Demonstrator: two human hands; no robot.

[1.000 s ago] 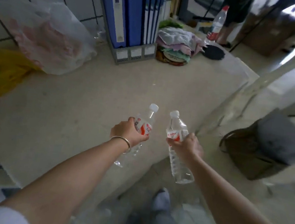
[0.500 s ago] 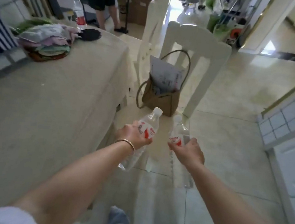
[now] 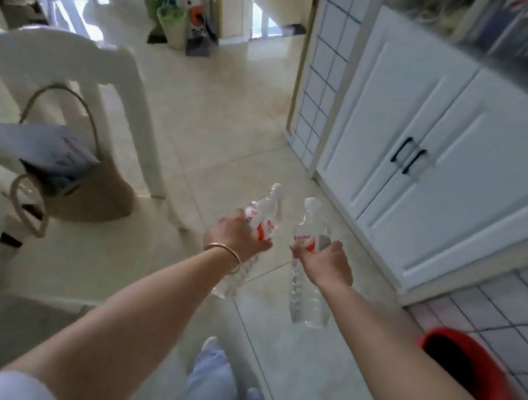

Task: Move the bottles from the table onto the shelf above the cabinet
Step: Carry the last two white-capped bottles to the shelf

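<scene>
I have 2 clear plastic bottles in the air over the floor, near the white cabinet [image 3: 423,172]; they look thin-walled, light and crushable, best held at the labelled upper body. My left hand [image 3: 238,238] wraps the left bottle [image 3: 265,219] there, its base hanging below my wrist. My right hand [image 3: 324,261] wraps the right bottle [image 3: 309,234] likewise, cap pointing away.

Two clear plastic water bottles, ribbed lower bodies, glossy red-and-white labels, white caps: left bottle [image 3: 261,224], right bottle [image 3: 306,264]. Thin shiny metal bangle [image 3: 224,252] on left wrist. Floor tiles [image 3: 221,103] pale, polished, reflective. Cabinet doors [image 3: 423,172] smooth white painted panels, matt black handles [image 3: 409,155]. Chair [image 3: 84,64] white, painted look. Woven brown bag [image 3: 92,193], rough fibre. Red plastic bucket [image 3: 467,371], smooth. Light denim jeans [image 3: 208,387]
</scene>
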